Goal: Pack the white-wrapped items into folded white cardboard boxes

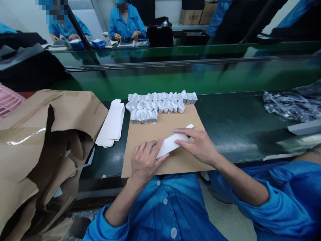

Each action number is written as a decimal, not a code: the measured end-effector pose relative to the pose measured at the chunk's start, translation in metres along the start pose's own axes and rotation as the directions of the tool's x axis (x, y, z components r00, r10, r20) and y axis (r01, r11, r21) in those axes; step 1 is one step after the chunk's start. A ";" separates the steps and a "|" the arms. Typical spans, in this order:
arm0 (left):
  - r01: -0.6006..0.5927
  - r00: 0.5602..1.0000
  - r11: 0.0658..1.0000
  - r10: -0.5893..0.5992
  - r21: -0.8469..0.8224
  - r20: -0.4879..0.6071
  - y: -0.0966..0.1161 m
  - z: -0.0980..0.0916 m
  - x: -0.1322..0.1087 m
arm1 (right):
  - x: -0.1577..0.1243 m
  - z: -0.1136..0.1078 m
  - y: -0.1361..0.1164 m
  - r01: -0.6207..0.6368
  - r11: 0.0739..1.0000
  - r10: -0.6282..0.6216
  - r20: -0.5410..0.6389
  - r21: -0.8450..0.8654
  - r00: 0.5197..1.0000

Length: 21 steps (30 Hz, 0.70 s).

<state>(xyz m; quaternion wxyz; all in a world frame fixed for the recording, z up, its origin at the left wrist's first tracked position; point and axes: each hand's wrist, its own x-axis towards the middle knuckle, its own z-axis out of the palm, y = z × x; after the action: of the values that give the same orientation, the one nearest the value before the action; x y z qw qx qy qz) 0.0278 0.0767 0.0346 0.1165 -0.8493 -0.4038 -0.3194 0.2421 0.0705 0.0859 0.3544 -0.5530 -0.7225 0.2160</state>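
A long, narrow white carton point(170, 146) lies slantwise between my hands, just over a brown cardboard sheet point(140, 147). My left hand point(146, 159) grips its near left end, thumb and fingers on either side. At the far right end my right hand point(197, 142) pinches it between thumb and fingers. Behind the carton, several small pieces wrapped in thin white paper point(155, 103) stand in packed rows on the sheet's far part. Left of the sheet lies a stack of flat white cartons point(111, 124).
A large torn brown paper wrapping point(75, 110) stands at the left. Clear plastic bags point(293, 105) and a grey strip point(306, 127) lie on the dark green bench point(225, 117) at right. A person's blue sleeve point(288, 177) is close on my right. Co-workers point(127, 23) sit across the line.
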 end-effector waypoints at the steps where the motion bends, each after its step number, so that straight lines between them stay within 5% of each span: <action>1: 0.003 1.000 1.000 -0.003 -0.010 -0.007 -0.001 0.001 0.001 | -0.001 -0.003 0.002 -0.003 1.000 0.003 -0.021 -0.001 1.000; 4: 0.008 1.000 0.999 -0.009 -0.043 -0.029 0.000 0.004 0.000 | -0.004 -0.004 0.005 -0.048 0.998 0.053 -0.198 0.029 0.979; 7: 0.029 0.999 0.997 -0.032 -0.069 -0.038 0.008 0.010 -0.002 | -0.003 0.010 0.012 -0.145 0.982 0.185 -0.423 0.123 0.887; 11: 0.082 0.997 0.994 -0.083 -0.072 -0.010 0.013 0.016 0.002 | 0.006 0.021 0.028 -0.259 0.939 0.316 -0.268 0.227 0.910; 14: 0.195 0.978 0.977 -0.188 -0.091 0.087 -0.021 0.006 0.014 | 0.016 -0.014 0.052 -0.301 0.932 0.333 -0.152 0.201 0.930; 16: 0.398 0.902 0.917 -0.395 0.015 0.176 -0.064 -0.005 0.024 | 0.026 -0.061 0.076 -0.356 0.930 0.363 -0.077 0.089 0.929; 18: 0.613 0.701 0.748 -0.664 0.255 0.259 -0.111 -0.013 0.032 | 0.038 -0.111 0.102 -0.457 0.886 0.458 -0.002 -0.071 0.889; 21: 0.677 0.586 0.654 -0.756 0.337 0.290 -0.158 -0.013 0.036 | 0.056 -0.160 0.127 -0.536 0.777 0.532 -0.112 -0.329 0.840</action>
<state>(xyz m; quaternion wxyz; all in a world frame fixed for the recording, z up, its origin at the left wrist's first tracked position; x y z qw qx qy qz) -0.0816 0.1947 0.0581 -0.0291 -0.6437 -0.7560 -0.1153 0.4370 0.1482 0.1162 0.1799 -0.7897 -0.5603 0.1731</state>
